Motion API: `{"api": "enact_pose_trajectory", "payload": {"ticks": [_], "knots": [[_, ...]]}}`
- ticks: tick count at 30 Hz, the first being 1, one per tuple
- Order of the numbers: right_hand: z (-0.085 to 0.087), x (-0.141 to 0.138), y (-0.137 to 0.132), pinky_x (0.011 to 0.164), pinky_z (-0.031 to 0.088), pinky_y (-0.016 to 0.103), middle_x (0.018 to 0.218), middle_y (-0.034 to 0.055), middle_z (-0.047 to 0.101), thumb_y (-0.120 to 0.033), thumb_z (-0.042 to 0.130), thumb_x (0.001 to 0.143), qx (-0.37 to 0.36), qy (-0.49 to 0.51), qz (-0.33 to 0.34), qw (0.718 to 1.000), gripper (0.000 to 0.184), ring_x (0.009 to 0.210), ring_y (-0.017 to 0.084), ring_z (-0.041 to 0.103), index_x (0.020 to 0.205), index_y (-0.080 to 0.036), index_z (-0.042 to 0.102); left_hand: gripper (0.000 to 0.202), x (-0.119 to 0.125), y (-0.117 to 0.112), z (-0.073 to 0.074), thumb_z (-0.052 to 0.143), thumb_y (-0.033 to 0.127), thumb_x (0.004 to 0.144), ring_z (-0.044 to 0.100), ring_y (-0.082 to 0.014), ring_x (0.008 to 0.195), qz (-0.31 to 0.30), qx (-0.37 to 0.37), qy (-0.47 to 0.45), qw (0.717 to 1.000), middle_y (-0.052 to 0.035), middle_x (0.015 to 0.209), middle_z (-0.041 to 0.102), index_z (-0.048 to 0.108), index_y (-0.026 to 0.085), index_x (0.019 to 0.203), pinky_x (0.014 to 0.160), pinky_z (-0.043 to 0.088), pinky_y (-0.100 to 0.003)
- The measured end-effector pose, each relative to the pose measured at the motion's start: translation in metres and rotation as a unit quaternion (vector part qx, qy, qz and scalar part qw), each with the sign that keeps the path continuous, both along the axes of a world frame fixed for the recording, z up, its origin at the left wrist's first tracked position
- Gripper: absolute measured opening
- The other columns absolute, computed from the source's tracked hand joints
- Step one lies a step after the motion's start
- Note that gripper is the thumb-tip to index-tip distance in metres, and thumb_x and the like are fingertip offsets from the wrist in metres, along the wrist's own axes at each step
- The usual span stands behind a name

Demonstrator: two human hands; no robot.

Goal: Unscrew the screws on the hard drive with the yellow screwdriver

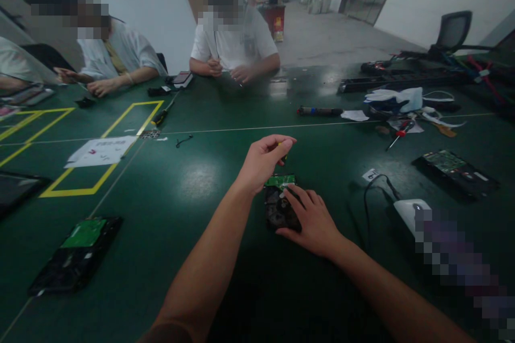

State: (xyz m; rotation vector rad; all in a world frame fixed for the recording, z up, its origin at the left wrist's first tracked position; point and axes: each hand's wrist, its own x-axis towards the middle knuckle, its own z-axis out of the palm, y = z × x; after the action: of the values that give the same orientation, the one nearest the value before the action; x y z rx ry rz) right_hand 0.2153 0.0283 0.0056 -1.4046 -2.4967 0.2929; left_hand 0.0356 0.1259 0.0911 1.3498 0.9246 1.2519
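Dark drive (pixel 277 211) with green circuit board lying flat on green table (pixel 201 182), near the middle, right hand (pixel 314 222) laid on top, fingers spread flat, left hand (pixel 263 161) raised just above, fingertips pinched on yellow-tipped tool (pixel 282 144), mostly hidden

My feed, away from the middle: a shared green table (pixel 201 182) with clutter on both sides.
Left of centre I see a yellow tape rectangle (pixel 86 191) with a white paper sheet (pixel 100 151) across its edge, and a dark drive with a green board (pixel 76 252) nearer me. A yellow-handled screwdriver (pixel 163 113) lies by the tape's far corner. To the right are a black cylindrical tool (pixel 319 111), a white cloth (pixel 396 99), a red-handled screwdriver (pixel 400 134), another opened drive (pixel 456 171) and a white cabled device (pixel 410 209). Two people in white shirts (pixel 235 37) sit across the table.
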Motion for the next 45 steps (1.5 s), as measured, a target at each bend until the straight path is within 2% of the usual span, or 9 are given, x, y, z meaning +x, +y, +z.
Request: {"api": "enact_pose_trajectory", "payload": {"ticks": [5,12,19,23,26,30,34,40,45], "knots": [[0.0007,-0.0001,-0.0002,0.106,0.042,0.057,0.160,0.0145,0.041,-0.070,0.063,0.085,0.002,0.004,0.002,1.000,0.087,0.128,0.039,0.045,0.154,-0.022,0.042,0.018,-0.0008,-0.0014,0.0031,0.066,0.031,0.092,0.062,-0.0145,0.083,-0.014,-0.016,0.002,1.000,-0.0052,0.096,0.069,0.076,0.022,0.105,0.059,0.049,-0.022],[-0.0001,0.0003,0.0000,0.106,0.041,0.058,0.159,0.0148,0.042,-0.070,0.064,0.084,-0.002,0.000,-0.002,1.000,0.088,0.127,0.040,0.046,0.154,-0.022,0.042,0.008,0.0034,-0.0010,0.0063,0.061,0.024,0.092,0.070,-0.0201,0.094,0.000,-0.091,-0.093,0.991,-0.0071,0.104,0.068,0.061,0.019,0.098,0.060,0.054,-0.025],[-0.0013,0.0008,-0.0003,0.104,0.043,0.059,0.159,0.0139,0.041,-0.070,0.063,0.085,0.002,0.005,0.002,1.000,0.090,0.128,0.040,0.046,0.158,-0.027,0.034,0.018,-0.0003,-0.0008,0.0053,0.057,0.026,0.093,0.062,-0.0169,0.093,0.005,-0.046,-0.021,0.999,-0.0065,0.107,0.069,0.074,0.021,0.098,0.059,0.050,-0.021],[-0.0006,0.0006,0.0000,0.106,0.042,0.059,0.160,0.0139,0.041,-0.070,0.064,0.084,-0.002,0.004,0.003,1.000,0.089,0.128,0.040,0.046,0.157,-0.025,0.037,0.021,-0.0005,0.0001,0.0052,0.057,0.025,0.094,0.063,-0.0167,0.092,-0.001,-0.044,-0.043,0.998,-0.0061,0.105,0.069,0.074,0.023,0.105,0.064,0.052,-0.023],[0.0010,0.0004,0.0001,0.106,0.042,0.059,0.159,0.0144,0.041,-0.071,0.063,0.084,-0.004,0.007,0.005,1.000,0.088,0.128,0.040,0.046,0.155,-0.023,0.040,0.020,0.0014,-0.0008,0.0060,0.055,0.025,0.094,0.064,-0.0169,0.092,-0.013,-0.055,-0.063,0.996,-0.0066,0.102,0.069,0.074,0.021,0.101,0.067,0.053,-0.025],[0.0016,0.0000,-0.0002,0.107,0.042,0.057,0.160,0.0144,0.041,-0.069,0.064,0.085,-0.002,0.003,0.003,1.000,0.086,0.129,0.039,0.045,0.153,-0.021,0.043,0.015,0.0037,-0.0029,0.0061,0.065,0.030,0.091,0.063,-0.0152,0.086,-0.016,-0.035,-0.051,0.998,-0.0053,0.095,0.069,0.074,0.020,0.097,0.065,0.050,-0.023],[0.0000,0.0001,-0.0003,0.107,0.042,0.059,0.160,0.0140,0.041,-0.070,0.063,0.085,0.000,0.009,0.003,1.000,0.087,0.129,0.039,0.045,0.155,-0.023,0.041,0.017,0.0030,-0.0032,0.0047,0.073,0.037,0.087,0.057,-0.0125,0.073,0.012,-0.017,0.001,1.000,-0.0028,0.086,0.068,0.075,0.021,0.094,0.061,0.047,-0.023],[0.0005,0.0005,-0.0003,0.107,0.042,0.058,0.160,0.0137,0.040,-0.071,0.063,0.085,-0.003,0.006,0.001,1.000,0.087,0.129,0.040,0.045,0.154,-0.023,0.042,0.016,0.0005,-0.0030,0.0050,0.067,0.034,0.092,0.060,-0.0136,0.080,-0.003,-0.001,0.011,1.000,-0.0047,0.098,0.072,0.077,0.023,0.097,0.061,0.047,-0.023],[0.0019,0.0000,-0.0004,0.106,0.042,0.059,0.160,0.0145,0.041,-0.070,0.063,0.084,-0.007,-0.001,0.000,1.000,0.087,0.129,0.040,0.046,0.154,-0.023,0.041,0.014,0.0019,-0.0031,0.0055,0.066,0.030,0.092,0.067,-0.0168,0.089,-0.019,-0.045,-0.029,0.998,-0.0061,0.098,0.070,0.070,0.021,0.102,0.058,0.048,-0.022]]}}
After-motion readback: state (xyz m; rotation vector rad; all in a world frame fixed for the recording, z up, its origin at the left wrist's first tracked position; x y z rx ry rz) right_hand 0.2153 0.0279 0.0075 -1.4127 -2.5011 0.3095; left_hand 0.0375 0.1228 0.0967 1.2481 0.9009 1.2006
